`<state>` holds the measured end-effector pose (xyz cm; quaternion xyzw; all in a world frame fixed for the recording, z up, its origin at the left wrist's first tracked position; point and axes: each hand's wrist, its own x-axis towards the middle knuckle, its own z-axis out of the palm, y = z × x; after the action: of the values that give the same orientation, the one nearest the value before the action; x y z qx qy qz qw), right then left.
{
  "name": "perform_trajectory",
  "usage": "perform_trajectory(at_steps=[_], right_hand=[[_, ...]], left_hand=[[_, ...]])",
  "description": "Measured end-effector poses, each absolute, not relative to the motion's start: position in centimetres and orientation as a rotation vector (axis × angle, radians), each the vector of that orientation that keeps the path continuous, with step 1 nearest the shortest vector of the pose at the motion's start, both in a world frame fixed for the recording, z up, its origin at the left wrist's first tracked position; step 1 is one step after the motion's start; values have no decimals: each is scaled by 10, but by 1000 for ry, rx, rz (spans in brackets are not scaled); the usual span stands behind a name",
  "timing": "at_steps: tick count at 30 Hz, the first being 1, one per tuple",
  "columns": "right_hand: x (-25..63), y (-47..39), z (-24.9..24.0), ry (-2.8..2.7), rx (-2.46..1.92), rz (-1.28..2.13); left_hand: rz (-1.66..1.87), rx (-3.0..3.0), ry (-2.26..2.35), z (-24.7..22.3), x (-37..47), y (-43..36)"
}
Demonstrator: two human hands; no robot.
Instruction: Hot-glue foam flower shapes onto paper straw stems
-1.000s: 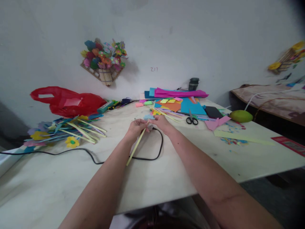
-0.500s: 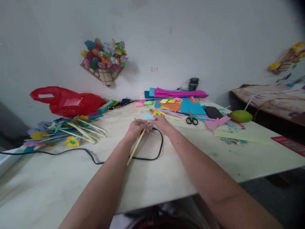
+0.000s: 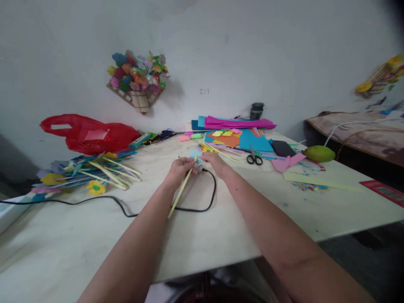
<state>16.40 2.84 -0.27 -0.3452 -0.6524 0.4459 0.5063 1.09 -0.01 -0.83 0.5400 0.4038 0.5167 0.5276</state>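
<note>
My left hand (image 3: 181,167) is closed on a thin pale yellow paper strip (image 3: 180,194), which slants down toward me past my left wrist. Close to the strip's upper end, my right hand (image 3: 215,161) has its fingers bent together; what they hold, if anything, is hidden. A light blue paper flower (image 3: 195,154) shows just beyond my fingertips, and I cannot tell whether they touch it. Between and below the hands sits a small white device, mostly covered, with a black cable (image 3: 214,191) looping from it across the table.
Paper flowers with strip stems (image 3: 96,188) lie at left by a red plastic bag (image 3: 91,134). Black-handled scissors (image 3: 254,159), coloured paper sheets (image 3: 255,141), a dark phone (image 3: 283,148) and a green fruit (image 3: 319,154) are at right. Paper scraps (image 3: 311,187) lie nearby.
My right fingertips have drawn slightly away from the strip's upper end, which now shows more. The left hand and the strip have hardly moved.
</note>
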Motion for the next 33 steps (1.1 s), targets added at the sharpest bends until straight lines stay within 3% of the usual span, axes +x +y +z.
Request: perform_trajectory(at_steps=[6, 20, 33], right_hand=[[162, 29, -2, -1696, -966, 942], [161, 33, -5, -1999, -1124, 131], [164, 25, 1, -2143, -1090, -159]], left_hand=[[1202, 1231, 905, -8, 10, 0], [1218, 1172, 848, -9, 8, 3], [1218, 1192, 891, -5, 9, 2]])
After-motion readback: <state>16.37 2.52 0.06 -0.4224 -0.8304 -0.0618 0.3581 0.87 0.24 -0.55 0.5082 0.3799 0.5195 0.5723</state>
